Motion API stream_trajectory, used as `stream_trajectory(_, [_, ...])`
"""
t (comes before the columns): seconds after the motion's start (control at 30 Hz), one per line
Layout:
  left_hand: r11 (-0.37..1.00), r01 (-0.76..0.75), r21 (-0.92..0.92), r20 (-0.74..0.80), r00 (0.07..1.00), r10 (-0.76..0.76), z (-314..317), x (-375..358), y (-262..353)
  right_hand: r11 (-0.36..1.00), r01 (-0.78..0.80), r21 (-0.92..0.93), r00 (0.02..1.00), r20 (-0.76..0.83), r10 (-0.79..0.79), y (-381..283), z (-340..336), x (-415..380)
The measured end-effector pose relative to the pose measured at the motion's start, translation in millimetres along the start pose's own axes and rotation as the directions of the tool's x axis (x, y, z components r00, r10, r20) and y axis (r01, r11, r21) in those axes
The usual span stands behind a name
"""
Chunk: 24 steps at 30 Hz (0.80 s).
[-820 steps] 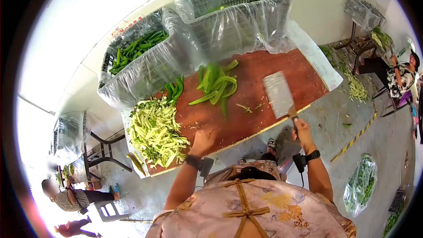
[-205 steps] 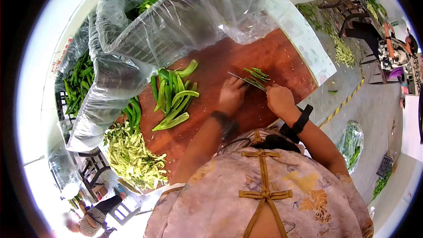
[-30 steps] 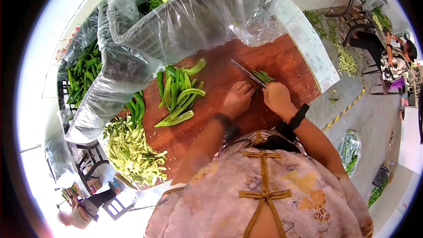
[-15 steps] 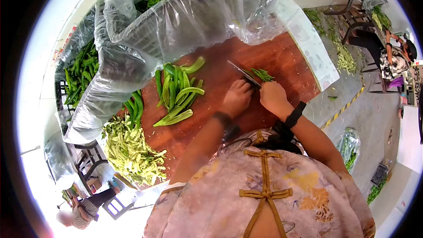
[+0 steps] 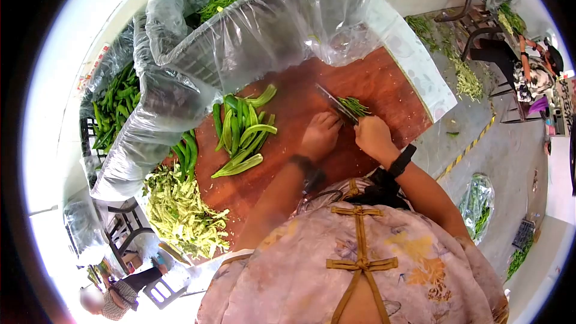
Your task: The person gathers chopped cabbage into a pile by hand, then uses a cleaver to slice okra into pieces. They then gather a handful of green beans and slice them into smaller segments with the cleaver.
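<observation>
1. Reddish-brown tabletop (image 5: 390,78), flecked with pale bits; knife (image 5: 332,99) over its right half, blade seen nearly edge-on.
2. Right hand (image 5: 375,138) closed round the knife's handle end, grip mostly hidden.
3. Left hand (image 5: 320,135) beside the blade, fingers curled; cannot tell if anything is held beneath.
4. Thin green strips (image 5: 354,105) on the tabletop, just beyond the right hand.
5. Split green peppers (image 5: 240,132) heaped left of the left hand.
6. Whole peppers (image 5: 188,155) near the plastic-lined crate (image 5: 138,150); pale trimmings (image 5: 185,216) piled nearer the wearer.
</observation>
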<state>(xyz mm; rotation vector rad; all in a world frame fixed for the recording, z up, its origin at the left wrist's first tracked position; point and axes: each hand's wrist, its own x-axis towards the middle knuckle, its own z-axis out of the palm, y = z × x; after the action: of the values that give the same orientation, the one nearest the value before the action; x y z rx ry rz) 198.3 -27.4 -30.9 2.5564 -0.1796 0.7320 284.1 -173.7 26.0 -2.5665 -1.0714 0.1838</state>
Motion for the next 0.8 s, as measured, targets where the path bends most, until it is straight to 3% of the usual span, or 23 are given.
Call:
stream_trajectory(0.03, [0.999, 0.004, 0.046, 0.016, 1.000, -0.005, -1.2, 0.4, 0.5, 0.999, -0.041, -0.013, 0.996, 0.081, 0.042, -3.8, -3.8, -3.1])
stream_trajectory(0.27, [0.999, -0.017, -0.037, -0.008, 1.000, 0.017, -5.0, 2.6, -0.9, 0.996, -0.090, 0.027, 0.989, 0.121, 0.086, -9.9, -13.6, -3.8])
stream_trajectory(0.57, [1.000, 0.004, -0.027, 0.021, 1.000, -0.003, -6.0, 1.2, -2.9, 1.000, -0.004, 0.017, 0.998, 0.059, 0.003, -9.3, 14.5, 25.1])
stream_trajectory(0.63, [0.998, -0.018, -0.065, -0.004, 1.000, 0.018, -4.3, 0.7, -5.3, 0.993, 0.106, -0.044, 0.994, -0.033, -0.107, -7.4, 17.0, 33.3])
stream_trajectory(0.73, [0.997, -0.004, -0.078, -0.056, 0.998, 0.000, -9.6, 1.0, -5.1, 0.987, 0.120, -0.108, 0.987, -0.090, -0.130, 7.7, 7.8, 36.5])
stream_trajectory(0.8, [0.998, 0.058, 0.011, -0.095, 0.994, -0.057, -32.9, -0.7, -8.0, 0.990, 0.117, -0.082, 0.992, -0.041, -0.120, 12.4, -4.0, 30.4])
